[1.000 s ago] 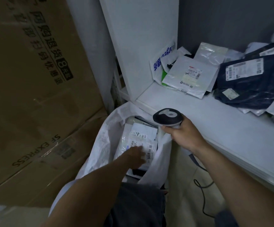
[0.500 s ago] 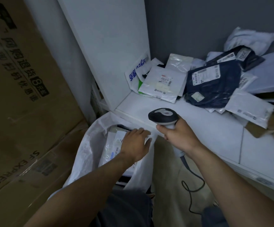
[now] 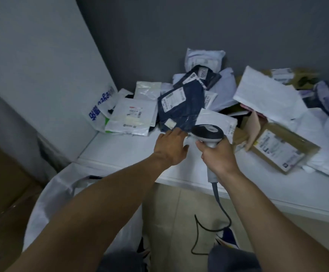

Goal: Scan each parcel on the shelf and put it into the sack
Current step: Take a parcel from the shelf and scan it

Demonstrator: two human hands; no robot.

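**Left hand [image 3: 170,148] at the navy parcel [image 3: 181,107]**

The white sack [image 3: 47,203] sits below the left end of the shelf [image 3: 120,150]. Over the shelf the left hand, fingers spread and holding nothing, meets the navy parcel's near edge. Above the shelf's front, the right hand [image 3: 218,158] grips the scanner [image 3: 207,132].

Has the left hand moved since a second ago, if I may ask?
Yes: the left hand rose out of the sack to the shelf, reaching the navy parcel.
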